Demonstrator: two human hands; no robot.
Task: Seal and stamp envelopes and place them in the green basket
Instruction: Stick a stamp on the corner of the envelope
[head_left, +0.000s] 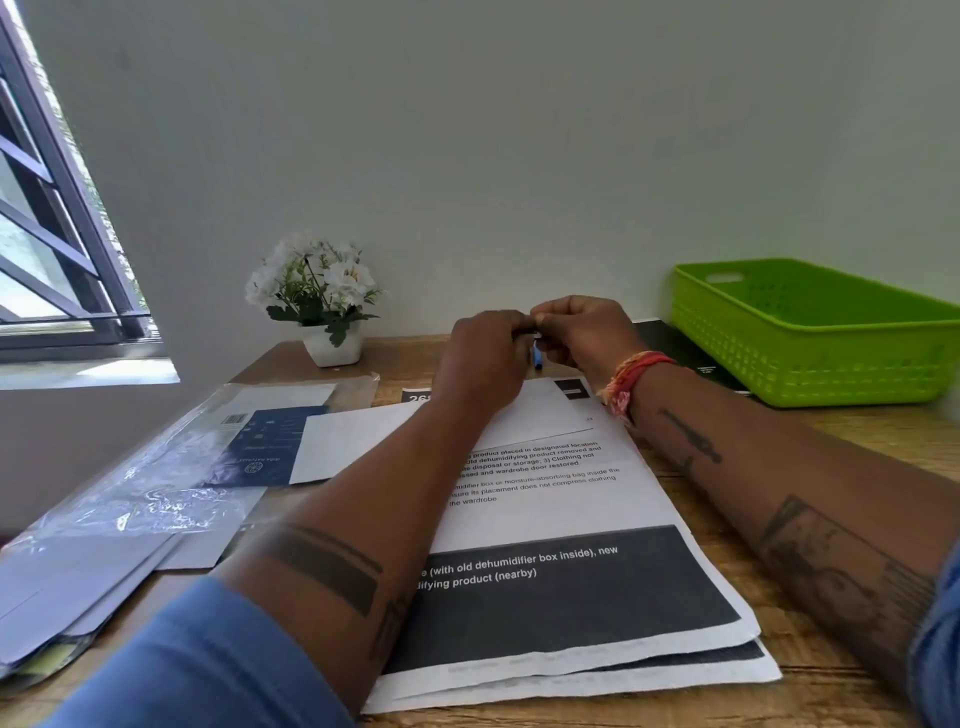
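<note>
My left hand (485, 356) and my right hand (584, 332) meet above the far side of the desk, fingertips curled together. Between them they pinch a small blue pen-like object (536, 358), whose dark tip hangs below the fingers; most of it is hidden. A white envelope (345, 447) lies flat left of my left forearm. More envelopes (78, 587) are stacked at the near left edge. The green basket (810, 358) stands at the far right, and what shows of its inside holds nothing.
Printed sheets (571, 519) lie in a stack under my forearms. A clear plastic pack with a dark blue card (156, 483) covers the left of the wooden desk. A potted white flower (324, 306) stands by the wall. A black book (680, 345) lies under the basket's near corner.
</note>
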